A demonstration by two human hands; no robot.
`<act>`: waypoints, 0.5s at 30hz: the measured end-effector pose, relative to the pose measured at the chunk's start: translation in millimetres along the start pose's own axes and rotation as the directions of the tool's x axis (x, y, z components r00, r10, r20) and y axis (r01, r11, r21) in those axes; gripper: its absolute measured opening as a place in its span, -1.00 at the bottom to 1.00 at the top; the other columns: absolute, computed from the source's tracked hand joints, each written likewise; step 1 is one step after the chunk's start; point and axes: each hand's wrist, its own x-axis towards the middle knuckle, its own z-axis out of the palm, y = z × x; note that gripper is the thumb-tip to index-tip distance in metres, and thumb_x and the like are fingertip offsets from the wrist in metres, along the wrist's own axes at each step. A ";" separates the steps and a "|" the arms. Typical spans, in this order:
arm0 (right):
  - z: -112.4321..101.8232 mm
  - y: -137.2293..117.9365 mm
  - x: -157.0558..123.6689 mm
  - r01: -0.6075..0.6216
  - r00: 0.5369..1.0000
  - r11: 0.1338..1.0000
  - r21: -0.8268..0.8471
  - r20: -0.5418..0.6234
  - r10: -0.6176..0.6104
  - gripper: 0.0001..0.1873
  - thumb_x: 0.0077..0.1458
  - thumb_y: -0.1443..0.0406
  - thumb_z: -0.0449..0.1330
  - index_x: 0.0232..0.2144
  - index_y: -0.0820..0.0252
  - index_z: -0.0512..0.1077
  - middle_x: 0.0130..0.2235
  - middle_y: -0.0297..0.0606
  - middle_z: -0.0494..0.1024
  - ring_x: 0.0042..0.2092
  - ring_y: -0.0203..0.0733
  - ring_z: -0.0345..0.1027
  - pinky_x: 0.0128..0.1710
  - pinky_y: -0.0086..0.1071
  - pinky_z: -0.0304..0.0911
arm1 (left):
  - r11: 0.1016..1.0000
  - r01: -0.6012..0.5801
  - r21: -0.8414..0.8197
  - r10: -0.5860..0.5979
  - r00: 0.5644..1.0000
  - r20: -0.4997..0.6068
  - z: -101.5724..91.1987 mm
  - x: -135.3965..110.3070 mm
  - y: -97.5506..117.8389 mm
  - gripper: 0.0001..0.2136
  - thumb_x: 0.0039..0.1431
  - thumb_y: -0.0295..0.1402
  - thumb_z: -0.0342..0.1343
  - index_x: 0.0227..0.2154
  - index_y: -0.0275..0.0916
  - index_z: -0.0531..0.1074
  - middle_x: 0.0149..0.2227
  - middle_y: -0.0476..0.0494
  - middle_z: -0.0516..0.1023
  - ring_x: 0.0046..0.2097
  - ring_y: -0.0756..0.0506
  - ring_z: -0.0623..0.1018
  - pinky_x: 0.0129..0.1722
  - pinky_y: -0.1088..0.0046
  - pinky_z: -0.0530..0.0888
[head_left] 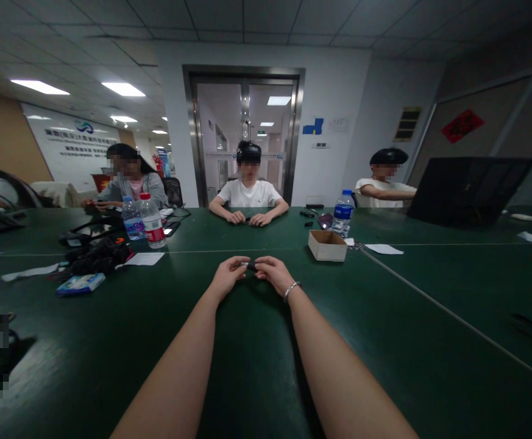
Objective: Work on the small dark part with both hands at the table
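Here, over the green desk [256,366], the left hand [227,277] pinches the silvery end of a small dark object [251,267], its grip nearly closed; the right hand [273,274] pinches the other end, presumably to steady it. The box [329,253] sits beyond, perhaps sparing elbow room.

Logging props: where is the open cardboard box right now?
In the head view, the open cardboard box sits right of center on the green table, beyond and to the right of the wearer's right hand, just in front of the blue-labeled bottle.
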 end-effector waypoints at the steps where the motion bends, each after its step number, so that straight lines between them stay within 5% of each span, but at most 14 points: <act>1: 0.0 0.1 0.1 0.000 1.000 1.000 -0.001 0.003 0.000 -0.86 -0.14 0.50 0.26 -0.42 0.33 0.41 -0.51 -0.27 0.47 -0.55 -0.37 0.36 -0.58 -0.62 0.31 | 1.000 0.002 0.003 -0.002 1.000 -0.004 -0.1 0.6 -1.0 -0.66 -0.10 -0.25 0.21 -0.23 -0.27 0.44 -0.21 -0.20 0.45 -0.19 -0.08 0.44 -0.31 0.50 0.42; 15: -0.8 0.2 -0.6 0.012 1.000 1.000 -0.022 0.019 -0.011 -0.81 -0.18 0.50 0.26 -0.41 0.31 0.41 -0.51 -0.30 0.46 -0.54 -0.38 0.35 -0.56 -0.60 0.32 | 0.997 0.076 0.007 -0.075 0.994 -0.080 1.6 6.0 -7.0 -0.63 -0.12 -0.10 0.20 -0.36 -0.33 0.44 -0.42 -0.12 0.44 -0.35 -0.01 0.44 -0.34 0.49 0.42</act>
